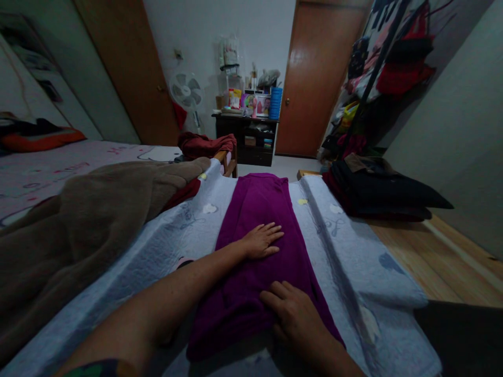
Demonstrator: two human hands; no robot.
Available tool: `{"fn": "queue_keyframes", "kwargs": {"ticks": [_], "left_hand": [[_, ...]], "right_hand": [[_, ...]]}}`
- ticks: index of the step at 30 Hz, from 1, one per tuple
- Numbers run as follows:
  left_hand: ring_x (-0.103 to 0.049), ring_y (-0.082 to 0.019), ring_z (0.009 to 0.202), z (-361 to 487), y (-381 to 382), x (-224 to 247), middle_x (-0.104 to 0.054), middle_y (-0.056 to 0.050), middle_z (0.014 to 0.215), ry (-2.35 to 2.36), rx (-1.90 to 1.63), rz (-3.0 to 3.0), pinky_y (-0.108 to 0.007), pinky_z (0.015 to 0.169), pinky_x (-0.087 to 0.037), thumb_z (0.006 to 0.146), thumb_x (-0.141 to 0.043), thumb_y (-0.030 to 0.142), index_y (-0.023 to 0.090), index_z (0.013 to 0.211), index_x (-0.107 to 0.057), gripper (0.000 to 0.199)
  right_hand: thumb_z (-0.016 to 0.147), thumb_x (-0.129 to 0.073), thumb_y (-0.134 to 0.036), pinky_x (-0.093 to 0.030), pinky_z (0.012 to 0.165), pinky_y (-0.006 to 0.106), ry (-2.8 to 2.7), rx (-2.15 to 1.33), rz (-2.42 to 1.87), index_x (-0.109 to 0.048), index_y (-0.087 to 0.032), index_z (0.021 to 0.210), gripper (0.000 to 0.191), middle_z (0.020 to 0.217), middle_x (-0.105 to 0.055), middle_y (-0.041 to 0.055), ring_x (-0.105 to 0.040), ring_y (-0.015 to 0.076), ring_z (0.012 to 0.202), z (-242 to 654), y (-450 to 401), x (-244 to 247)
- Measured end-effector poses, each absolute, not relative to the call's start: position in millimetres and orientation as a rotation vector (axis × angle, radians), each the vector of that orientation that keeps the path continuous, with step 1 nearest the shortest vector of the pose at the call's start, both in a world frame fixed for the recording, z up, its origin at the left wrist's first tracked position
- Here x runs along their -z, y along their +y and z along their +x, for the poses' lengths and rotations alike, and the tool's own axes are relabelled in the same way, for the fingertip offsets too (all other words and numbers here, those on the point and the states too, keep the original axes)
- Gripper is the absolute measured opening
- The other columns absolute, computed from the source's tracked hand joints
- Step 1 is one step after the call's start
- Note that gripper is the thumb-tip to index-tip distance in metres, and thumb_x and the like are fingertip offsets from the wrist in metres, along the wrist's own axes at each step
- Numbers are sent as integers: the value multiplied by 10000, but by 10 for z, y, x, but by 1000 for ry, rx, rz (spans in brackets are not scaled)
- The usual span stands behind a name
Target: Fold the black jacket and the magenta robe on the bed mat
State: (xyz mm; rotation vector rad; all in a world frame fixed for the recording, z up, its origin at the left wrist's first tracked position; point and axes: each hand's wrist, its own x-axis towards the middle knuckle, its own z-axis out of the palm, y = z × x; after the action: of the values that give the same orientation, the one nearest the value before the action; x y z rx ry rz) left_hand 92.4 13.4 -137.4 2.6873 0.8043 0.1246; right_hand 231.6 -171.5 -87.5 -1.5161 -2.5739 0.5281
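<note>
A purple garment, folded into a long strip, lies lengthwise in front of me on a light blue patterned bed cover. Flat on the middle of the cloth rests my left hand, its fingers stretched out and pointing right. Closer to me, my right hand has its fingers curled at the near part of the purple garment, with the thumb low by its near edge. The fingers look closed on the fabric, though the fingertips are partly hidden.
A brown fleece blanket spreads over the left side. Folded dark clothes are stacked on the wooden surface at right. Beyond stand a dark cabinet, a white fan and a wooden door; bags hang at right.
</note>
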Motion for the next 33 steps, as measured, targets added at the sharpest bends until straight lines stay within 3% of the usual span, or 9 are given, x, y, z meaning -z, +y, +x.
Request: {"fn": "queue_keyframes", "kwargs": {"ticks": [6, 9, 15, 22, 26, 33], "left_hand": [[-173, -295, 1452, 920, 270, 1276, -227, -105, 1578, 742, -9, 2671, -517, 1123, -226, 904, -469, 509, 227, 1478, -303, 660], [-284, -278, 1414, 949, 382, 1119, -347, -104, 1531, 687, -4, 2714, -465, 1106, -273, 920, -442, 501, 214, 1430, -394, 588], [-214, -253, 1443, 1158, 584, 993, -395, -42, 1511, 545, -140, 2859, -505, 1140, -154, 970, -359, 425, 273, 1390, -448, 455], [-277, -311, 1413, 1348, 689, 1270, -435, -87, 1481, 427, -42, 2830, -572, 1122, -143, 929, -395, 563, 239, 1412, -431, 583], [-320, -286, 1396, 1350, 780, 1246, -461, -81, 1463, 376, -60, 2817, -538, 1125, -170, 944, -373, 544, 248, 1394, -453, 544], [-269, -269, 1422, 1356, 892, 1365, -438, -93, 1478, 409, -153, 2825, -531, 1147, -100, 953, -390, 484, 231, 1385, -464, 506]], "right_hand": [[721, -509, -120, -318, 734, 295, -2628, -574, -1523, -549, -270, 994, 315, 1011, -566, -12, -482, 180, 906, 2355, -1607, 574], [695, -490, -108, -317, 733, 292, -2619, -635, -1534, -547, -266, 991, 340, 1014, -561, -10, -480, 179, 910, 2374, -1566, 476], [652, -481, -96, -328, 746, 288, -2590, -755, -1541, -557, -283, 1062, 457, 1059, -564, -11, -487, 177, 927, 2395, -1506, 451], [719, -519, -149, -354, 758, 293, -2611, -807, -1483, -564, -283, 1123, 429, 1075, -581, -1, -507, 184, 934, 2436, -1395, 476], [770, -543, -187, -348, 706, 287, -2637, -783, -1427, -574, -281, 1099, 343, 1027, -591, -9, -513, 173, 882, 2467, -1342, 596], [839, -531, -234, -360, 689, 263, -2634, -756, -1355, -590, -249, 1061, 230, 979, -601, 16, -525, 162, 837, 2500, -1259, 528]]}}
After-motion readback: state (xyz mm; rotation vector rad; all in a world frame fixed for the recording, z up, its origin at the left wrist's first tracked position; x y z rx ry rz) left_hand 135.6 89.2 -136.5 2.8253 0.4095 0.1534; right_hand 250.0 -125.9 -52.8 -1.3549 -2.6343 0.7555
